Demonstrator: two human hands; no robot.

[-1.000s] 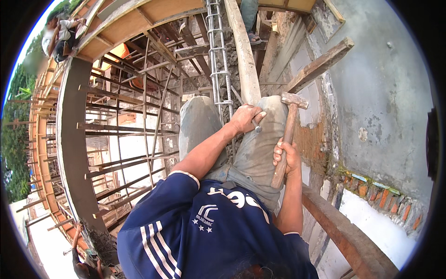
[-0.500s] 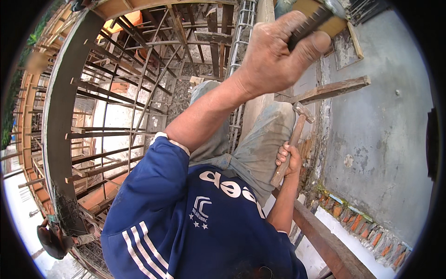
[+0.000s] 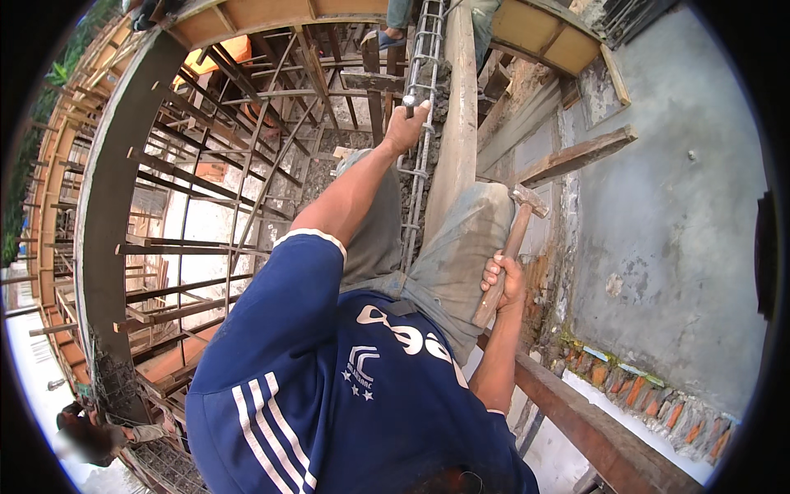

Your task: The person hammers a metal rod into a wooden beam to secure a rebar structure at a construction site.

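My left hand (image 3: 403, 132) reaches far forward, its fingers closed round a short ribbed steel bar. Only the bar's bright rounded head (image 3: 409, 102) shows above the fist; its lower end is hidden. That fist is at the left side of a long rebar cage (image 3: 425, 70); whether they touch I cannot tell. My right hand (image 3: 504, 280) grips a hammer (image 3: 515, 236) by its wooden handle. The hammer stands tilted over my right thigh, head upward near the knee.
A wooden formwork board (image 3: 455, 107) runs beside the cage. Timber props and bars (image 3: 214, 156) fill the left, past a grey concrete beam (image 3: 123, 148). A plank (image 3: 576, 156) juts toward a grey slab (image 3: 675, 214). Another person's foot (image 3: 387, 39) is at the far end.
My left hand has moved down and away with the ribbed bar, from close to the camera to beside the rebar cage. My right hand still holds the hammer in nearly the same place.
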